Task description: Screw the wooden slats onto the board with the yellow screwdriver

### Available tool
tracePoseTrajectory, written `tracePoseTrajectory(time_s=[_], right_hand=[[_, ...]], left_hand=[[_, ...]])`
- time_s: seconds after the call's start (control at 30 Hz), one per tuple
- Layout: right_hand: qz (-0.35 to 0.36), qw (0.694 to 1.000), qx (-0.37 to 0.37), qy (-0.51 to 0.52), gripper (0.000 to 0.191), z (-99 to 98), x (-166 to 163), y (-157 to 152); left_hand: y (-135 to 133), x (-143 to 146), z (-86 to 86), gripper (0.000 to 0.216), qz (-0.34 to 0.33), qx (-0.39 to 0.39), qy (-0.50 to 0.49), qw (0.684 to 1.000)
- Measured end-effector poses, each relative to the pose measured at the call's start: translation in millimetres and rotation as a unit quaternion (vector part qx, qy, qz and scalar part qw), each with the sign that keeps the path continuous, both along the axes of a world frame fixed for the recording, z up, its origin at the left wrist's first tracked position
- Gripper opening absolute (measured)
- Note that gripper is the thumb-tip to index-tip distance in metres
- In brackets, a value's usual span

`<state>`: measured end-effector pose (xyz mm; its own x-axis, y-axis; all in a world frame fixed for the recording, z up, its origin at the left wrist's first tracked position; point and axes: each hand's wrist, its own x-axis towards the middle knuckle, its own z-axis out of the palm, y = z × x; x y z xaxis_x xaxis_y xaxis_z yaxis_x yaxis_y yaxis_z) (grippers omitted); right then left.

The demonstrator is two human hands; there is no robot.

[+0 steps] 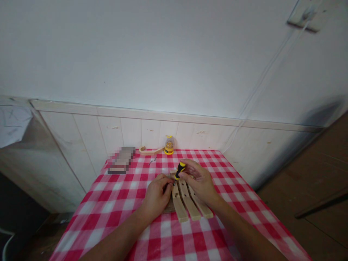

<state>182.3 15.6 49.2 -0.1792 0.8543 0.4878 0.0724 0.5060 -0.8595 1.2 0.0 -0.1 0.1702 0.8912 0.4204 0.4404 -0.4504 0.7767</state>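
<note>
My right hand (199, 179) is closed around the yellow and black handle of a screwdriver (179, 170), its tip pointing down at the wooden pieces. Close by its tip, my left hand (159, 192) has thumb and fingers pinched together at the left wooden piece; what they hold, if anything, is too small to make out. Three pale, slightly bent wooden pieces (192, 208) with holes lie side by side beneath both hands. Under their left side shows part of a brown object (170, 207), mostly hidden by my left hand.
A yellow-based clear container of bits (169, 146) stands at the table's back edge, beside a hooked wooden piece (148, 151). A small dark, thin item (152, 160) lies before them. A blurred-out flat object (122, 160) is at back left. The checked tablecloth (108, 214) covers the table.
</note>
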Motion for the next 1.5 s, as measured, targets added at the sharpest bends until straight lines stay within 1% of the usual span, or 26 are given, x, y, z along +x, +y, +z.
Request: tracePoseTrajectory(time_s=[0.33,0.47,0.67,0.8,0.97,1.1,1.5], right_hand=[[-0.005,1.0,-0.008,0.02,0.038,-0.6,-2.1,1.1],[-0.012,1.0,-0.007,0.02,0.041,0.0,-3.6,-0.6],[-0.006,1.0,0.01,-0.018,0.036,2.8,-0.9,-3.0],[0.01,0.999,0.025,-0.033,0.037,5.0,2.0,-4.1],[0.012,1.0,0.007,-0.013,0.037,1.6,1.9,-2.8],[0.002,1.0,0.007,-0.009,0.039,-1.6,0.7,-1.4],[-0.007,1.0,0.0,0.005,0.038,0.8,-2.7,-4.1]], left_hand=[[-0.1,0.0,0.0,0.022,0.0,0.0,-0.002,1.0],[0.2,0.0,-0.6,0.023,0.0,0.002,0.002,1.0],[0.6,0.5,-2.8,0.022,0.001,0.01,0.002,1.0],[0.5,0.3,-2.3,0.023,-0.004,0.009,0.002,1.0],[0.4,-0.2,-1.5,0.023,-0.006,0.001,0.001,1.0],[-0.1,0.1,-2.0,0.023,-0.002,0.004,0.0,1.0],[-0.2,0.2,-1.3,0.023,-0.002,-0.004,0.005,1.0]])
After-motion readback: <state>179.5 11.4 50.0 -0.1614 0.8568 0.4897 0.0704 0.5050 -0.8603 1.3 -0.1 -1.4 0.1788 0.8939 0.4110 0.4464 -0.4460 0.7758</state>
